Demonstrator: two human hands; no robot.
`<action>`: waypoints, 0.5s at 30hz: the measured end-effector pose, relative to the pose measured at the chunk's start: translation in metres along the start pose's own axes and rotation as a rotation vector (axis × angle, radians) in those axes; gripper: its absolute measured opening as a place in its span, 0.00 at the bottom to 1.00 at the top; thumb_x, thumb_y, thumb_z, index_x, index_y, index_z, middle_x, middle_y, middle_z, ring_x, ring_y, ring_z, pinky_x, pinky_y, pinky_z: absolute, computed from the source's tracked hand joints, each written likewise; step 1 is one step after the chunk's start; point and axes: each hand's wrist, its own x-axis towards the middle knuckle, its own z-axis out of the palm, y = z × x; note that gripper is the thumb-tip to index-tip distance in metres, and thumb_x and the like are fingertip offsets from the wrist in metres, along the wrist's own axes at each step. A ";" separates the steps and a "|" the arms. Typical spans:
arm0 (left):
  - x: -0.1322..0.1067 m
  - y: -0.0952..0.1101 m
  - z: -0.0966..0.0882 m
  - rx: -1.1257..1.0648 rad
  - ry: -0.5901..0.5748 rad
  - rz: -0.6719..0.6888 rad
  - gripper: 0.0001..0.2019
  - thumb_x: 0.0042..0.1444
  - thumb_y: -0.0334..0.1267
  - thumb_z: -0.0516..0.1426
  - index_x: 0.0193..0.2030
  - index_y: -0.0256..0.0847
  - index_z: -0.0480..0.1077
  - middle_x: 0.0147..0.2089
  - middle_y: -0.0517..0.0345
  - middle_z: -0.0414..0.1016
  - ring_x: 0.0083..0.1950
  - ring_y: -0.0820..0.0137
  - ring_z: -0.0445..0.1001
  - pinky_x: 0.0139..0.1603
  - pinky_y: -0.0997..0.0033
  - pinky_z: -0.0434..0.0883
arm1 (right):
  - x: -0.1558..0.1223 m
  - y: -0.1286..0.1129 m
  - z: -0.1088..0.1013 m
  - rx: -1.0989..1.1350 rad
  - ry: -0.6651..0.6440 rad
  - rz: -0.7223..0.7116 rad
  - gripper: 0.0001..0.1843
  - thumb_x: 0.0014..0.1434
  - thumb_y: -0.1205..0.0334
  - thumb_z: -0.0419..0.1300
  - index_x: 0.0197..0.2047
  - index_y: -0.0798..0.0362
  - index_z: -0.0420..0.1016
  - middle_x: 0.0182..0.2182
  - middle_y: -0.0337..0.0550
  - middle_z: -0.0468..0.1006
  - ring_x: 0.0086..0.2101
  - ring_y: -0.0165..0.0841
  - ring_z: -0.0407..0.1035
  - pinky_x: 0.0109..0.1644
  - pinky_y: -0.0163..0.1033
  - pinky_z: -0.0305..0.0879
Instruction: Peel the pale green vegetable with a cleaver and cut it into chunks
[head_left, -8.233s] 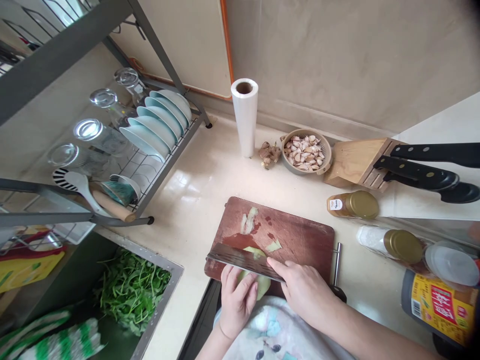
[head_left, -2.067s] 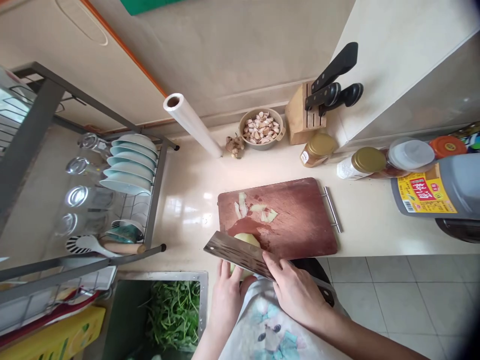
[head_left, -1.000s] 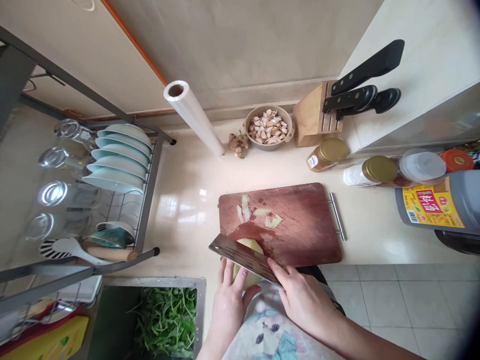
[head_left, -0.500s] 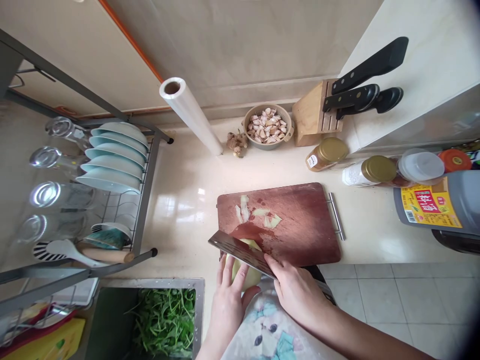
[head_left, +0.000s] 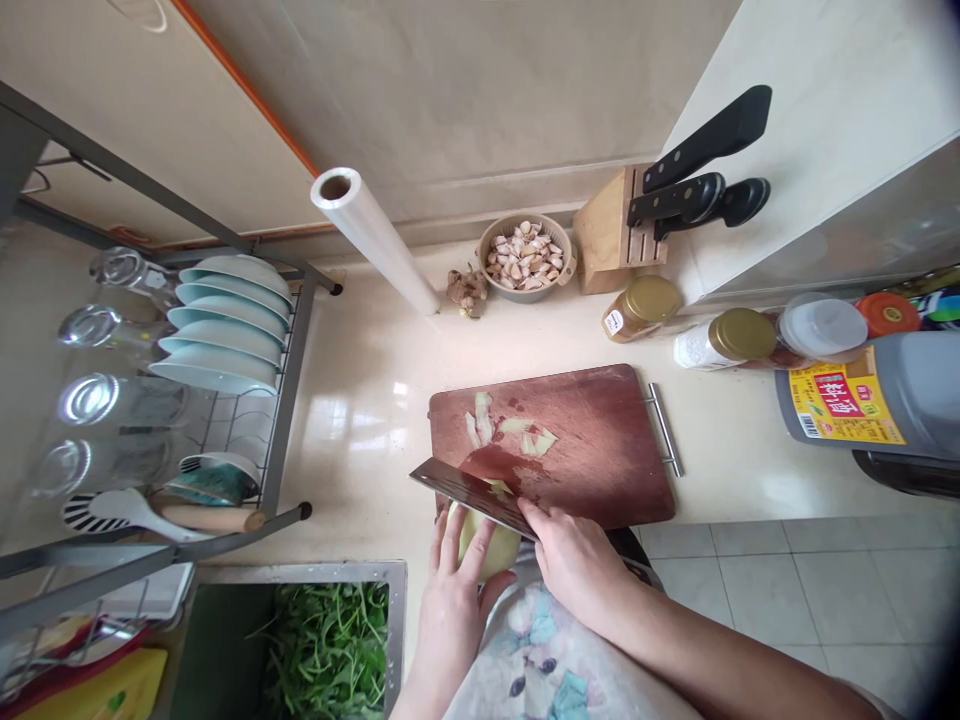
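Cleaver, clenched in right hand, left hand with fingers spread on one peeled vegetable

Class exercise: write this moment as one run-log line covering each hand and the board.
left hand: fingers on pale peeled vegetable | right hand: holds cleaver against it | wooden cutting board: pale scraps

A home kitchen: a dish rack with plates, a knife block, a cutting board, and a sink holding greens.
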 end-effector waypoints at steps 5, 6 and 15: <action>0.001 0.002 -0.003 -0.013 -0.029 -0.010 0.33 0.54 0.39 0.58 0.64 0.56 0.51 0.67 0.50 0.49 0.66 0.53 0.53 0.57 0.48 0.66 | 0.009 0.004 -0.001 0.030 0.004 -0.017 0.24 0.57 0.71 0.47 0.56 0.51 0.65 0.38 0.48 0.79 0.36 0.38 0.74 0.37 0.37 0.63; 0.002 0.003 -0.004 -0.016 -0.033 -0.012 0.33 0.54 0.39 0.58 0.64 0.56 0.50 0.67 0.50 0.48 0.66 0.53 0.53 0.57 0.48 0.66 | 0.012 0.006 -0.001 0.039 0.004 -0.026 0.24 0.57 0.71 0.47 0.55 0.51 0.66 0.38 0.48 0.79 0.36 0.38 0.74 0.37 0.37 0.63; 0.005 0.001 -0.012 0.043 -0.103 0.005 0.35 0.51 0.40 0.60 0.65 0.53 0.50 0.67 0.50 0.50 0.66 0.55 0.53 0.54 0.55 0.69 | 0.028 0.018 0.000 0.128 -0.007 -0.082 0.19 0.56 0.71 0.47 0.47 0.51 0.71 0.38 0.46 0.80 0.38 0.36 0.73 0.38 0.36 0.61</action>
